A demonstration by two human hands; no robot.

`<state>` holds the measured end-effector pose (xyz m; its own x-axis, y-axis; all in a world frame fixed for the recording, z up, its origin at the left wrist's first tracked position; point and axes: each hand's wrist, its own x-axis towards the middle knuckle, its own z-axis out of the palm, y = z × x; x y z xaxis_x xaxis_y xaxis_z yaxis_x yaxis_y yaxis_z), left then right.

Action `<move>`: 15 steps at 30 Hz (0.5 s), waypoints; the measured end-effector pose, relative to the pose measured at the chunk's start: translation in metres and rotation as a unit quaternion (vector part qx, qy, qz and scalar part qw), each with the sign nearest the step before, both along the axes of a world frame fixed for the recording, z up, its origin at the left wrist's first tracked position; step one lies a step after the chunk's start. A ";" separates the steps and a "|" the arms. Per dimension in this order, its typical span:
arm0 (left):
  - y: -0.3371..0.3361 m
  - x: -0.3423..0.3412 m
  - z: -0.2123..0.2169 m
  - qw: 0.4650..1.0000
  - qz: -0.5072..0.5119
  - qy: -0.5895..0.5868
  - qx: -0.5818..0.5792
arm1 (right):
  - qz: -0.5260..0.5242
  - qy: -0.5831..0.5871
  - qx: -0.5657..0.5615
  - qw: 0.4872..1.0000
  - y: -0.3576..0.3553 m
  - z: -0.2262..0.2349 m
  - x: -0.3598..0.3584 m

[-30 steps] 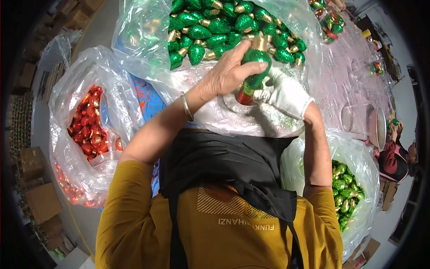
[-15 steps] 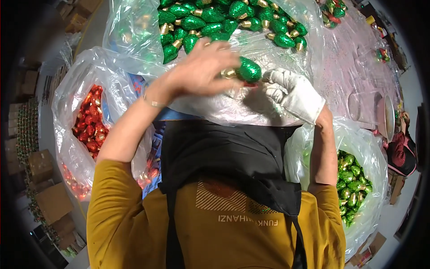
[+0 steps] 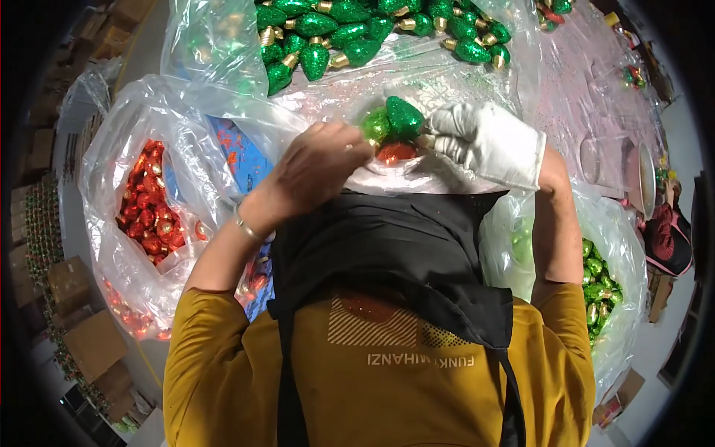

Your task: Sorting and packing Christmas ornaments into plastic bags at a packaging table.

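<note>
by the near edge of the table, a dark green bulb, light green bulb and red bulb cluster between the curled bare left hand and half-closed gloved right hand, seemingly for steadying; i cannot tell what either grips.

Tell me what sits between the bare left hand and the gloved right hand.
In the head view, a dark green bulb, a light green bulb and a red ornament show clustered between the left hand and the right hand.
</note>
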<state>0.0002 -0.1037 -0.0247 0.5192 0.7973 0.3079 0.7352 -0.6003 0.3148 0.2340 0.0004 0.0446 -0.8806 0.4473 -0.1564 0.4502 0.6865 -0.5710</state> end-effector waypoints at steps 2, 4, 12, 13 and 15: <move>-0.002 0.002 0.010 0.999 -0.029 -0.014 0.017 | 0.032 0.043 -0.002 0.999 0.003 0.004 -0.005; -0.004 0.001 0.011 0.998 -0.044 -0.025 0.026 | 0.065 0.080 0.027 0.994 0.012 0.011 -0.017; -0.012 -0.004 -0.004 0.998 -0.023 -0.009 0.059 | 0.129 -0.130 0.037 0.982 0.029 0.008 -0.077; -0.012 -0.005 -0.004 0.998 -0.020 -0.002 0.059 | 0.128 -0.135 0.038 0.982 0.026 0.007 -0.086; -0.011 -0.005 -0.002 0.998 -0.019 0.014 0.058 | 0.113 -0.323 0.091 0.935 0.019 0.000 -0.100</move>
